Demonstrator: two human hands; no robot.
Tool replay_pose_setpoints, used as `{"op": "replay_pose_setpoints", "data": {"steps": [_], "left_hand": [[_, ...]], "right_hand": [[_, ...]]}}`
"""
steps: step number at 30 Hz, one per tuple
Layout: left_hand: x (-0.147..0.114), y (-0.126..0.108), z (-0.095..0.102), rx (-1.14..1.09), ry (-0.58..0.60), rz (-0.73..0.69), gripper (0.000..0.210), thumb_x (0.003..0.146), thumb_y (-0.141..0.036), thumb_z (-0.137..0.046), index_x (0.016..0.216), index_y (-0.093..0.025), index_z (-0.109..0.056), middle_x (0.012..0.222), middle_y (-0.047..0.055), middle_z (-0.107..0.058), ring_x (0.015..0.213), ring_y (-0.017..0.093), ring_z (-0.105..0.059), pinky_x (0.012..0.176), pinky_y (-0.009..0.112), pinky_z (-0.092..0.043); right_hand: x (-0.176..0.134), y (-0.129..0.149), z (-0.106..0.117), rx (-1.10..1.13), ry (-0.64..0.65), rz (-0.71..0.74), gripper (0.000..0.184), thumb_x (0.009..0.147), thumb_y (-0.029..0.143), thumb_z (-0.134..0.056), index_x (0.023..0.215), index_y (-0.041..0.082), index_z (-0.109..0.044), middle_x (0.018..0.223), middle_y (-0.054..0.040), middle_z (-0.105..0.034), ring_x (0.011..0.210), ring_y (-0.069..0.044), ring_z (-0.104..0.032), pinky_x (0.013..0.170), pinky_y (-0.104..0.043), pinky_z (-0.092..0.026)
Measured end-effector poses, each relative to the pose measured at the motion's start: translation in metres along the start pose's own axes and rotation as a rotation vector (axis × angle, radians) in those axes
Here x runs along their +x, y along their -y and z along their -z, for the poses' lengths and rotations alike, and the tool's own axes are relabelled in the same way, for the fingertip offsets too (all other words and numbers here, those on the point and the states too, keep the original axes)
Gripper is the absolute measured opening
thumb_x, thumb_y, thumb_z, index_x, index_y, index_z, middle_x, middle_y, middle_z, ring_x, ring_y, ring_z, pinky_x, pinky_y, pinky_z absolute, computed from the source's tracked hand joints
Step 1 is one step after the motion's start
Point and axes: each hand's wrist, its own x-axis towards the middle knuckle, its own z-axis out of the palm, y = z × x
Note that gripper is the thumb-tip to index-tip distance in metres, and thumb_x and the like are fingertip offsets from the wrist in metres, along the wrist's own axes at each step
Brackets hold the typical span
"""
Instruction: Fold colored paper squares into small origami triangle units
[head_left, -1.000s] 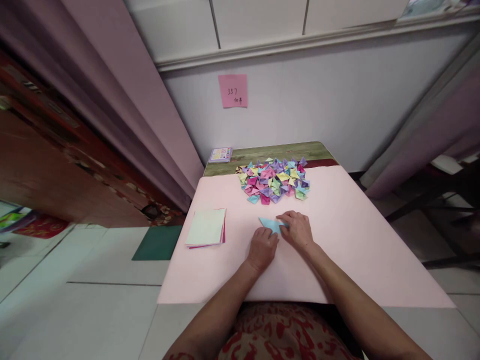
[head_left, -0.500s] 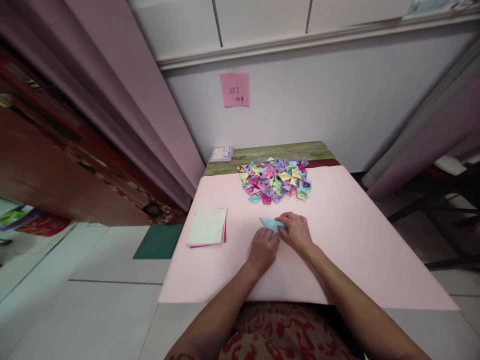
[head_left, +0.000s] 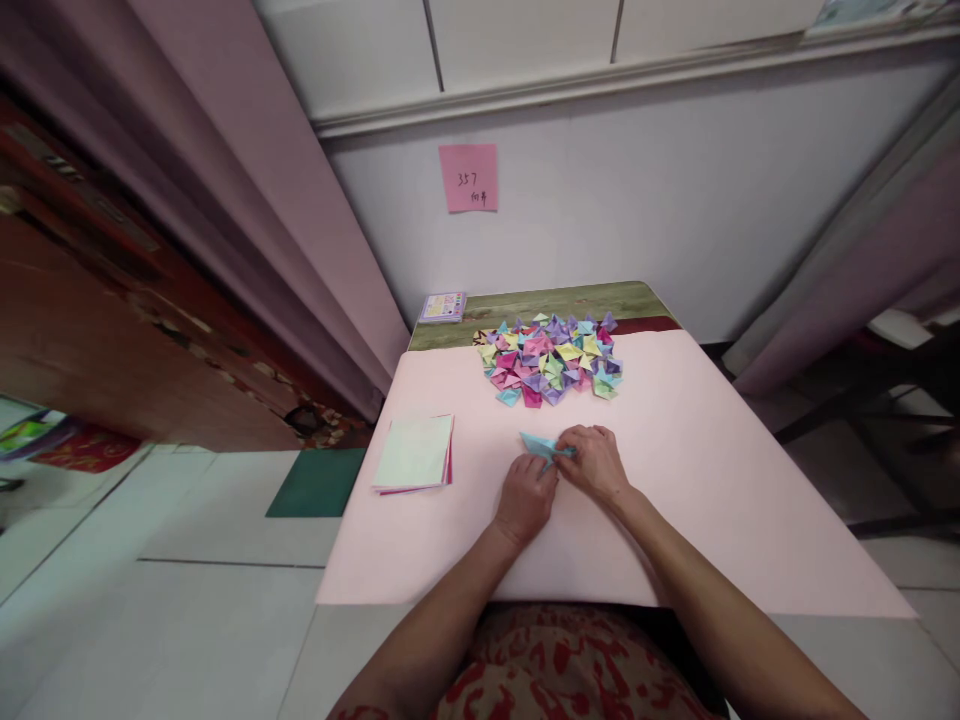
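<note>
A small folded piece of blue origami paper [head_left: 535, 444] lies on the pink-covered table in front of me, its pointed end toward the left. My left hand [head_left: 526, 492] is closed on its near edge, fingers curled over the paper. From the right, my right hand [head_left: 594, 460] pinches the other end between thumb and fingers. Part of the paper is hidden under the fingertips. Beyond my hands lies a pile of folded origami pieces [head_left: 553, 362] in pink, purple, yellow, green and blue.
A stack of square paper sheets [head_left: 414, 452], pale green on top, sits at the left of the pink table cover [head_left: 720, 480]. At the far left corner rests a pack of paper [head_left: 442, 306]. A pink note [head_left: 469, 178] is stuck to the wall behind.
The right end of the blue paper has been bent up between my right fingers, and the right hand has shifted very slightly. My left hand stays in place.
</note>
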Motion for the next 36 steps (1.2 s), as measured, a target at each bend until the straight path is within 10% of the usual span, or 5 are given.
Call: {"op": "replay_pose_setpoints", "data": {"steps": [9,25,36], "left_hand": [[-0.005,0.006,-0.003,-0.055,-0.055,0.057,0.01,0.09,-0.022,-0.057,0.094,-0.021,-0.067,0.105,0.01,-0.062,0.101,0.026,-0.056,0.092,0.047,-0.046],[0.008,0.004,0.001,-0.701,-0.264,0.484,0.031,0.077,-0.018,-0.07,0.107,-0.02,-0.059,0.104,0.006,-0.062,0.087,0.017,-0.066,0.075,0.031,-0.06],[0.019,-0.011,0.033,-0.564,-0.343,0.273,0.039,0.088,-0.018,-0.061,0.126,-0.022,-0.052,0.109,0.006,-0.064,0.093,0.016,-0.066,0.083,0.034,-0.06]], "right_hand": [[0.005,-0.011,0.004,0.047,0.117,0.067,0.01,0.078,0.026,-0.066,0.086,0.025,-0.072,0.106,-0.0029,-0.068,0.095,-0.019,-0.062,0.085,-0.032,-0.041],[-0.014,0.012,0.011,0.468,-0.09,-0.151,0.018,0.08,0.039,-0.062,0.077,0.023,-0.07,0.074,-0.0015,-0.069,0.065,-0.017,-0.059,0.061,-0.027,-0.043],[-0.022,0.037,0.058,0.457,-0.087,-0.021,0.018,0.082,0.036,-0.068,0.095,0.027,-0.075,0.083,-0.0009,-0.069,0.071,-0.017,-0.063,0.064,-0.026,-0.044]]}}
